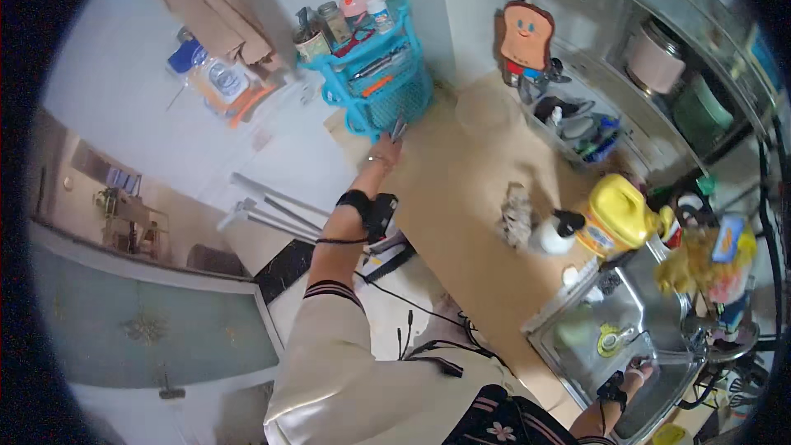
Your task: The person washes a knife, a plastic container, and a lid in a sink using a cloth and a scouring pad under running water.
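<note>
My left hand (385, 151) reaches to the lower front of a blue plastic basket (395, 96) at the counter's far end. Small slim grey pieces (399, 128), which look metallic, stick out of its fingers; what they are is too blurred to tell. Pens and an orange-handled item (377, 86) sit in the basket's front pocket. My right hand (640, 371) is low inside the stainless-steel sink (581, 346). Its fingers are small and partly hidden, so I cannot tell whether it holds anything. A yellow-rimmed drain strainer (609, 340) lies in the sink near that hand.
On the wooden counter (457, 210) stand a yellow jug (618, 213), a white pump bottle (556, 235) and a crumpled cloth-like bundle (516, 216). A clear bin of utensils (575, 123) is by the wall, under a glass shelf. Thin black cables (420, 303) hang between my arm and waist.
</note>
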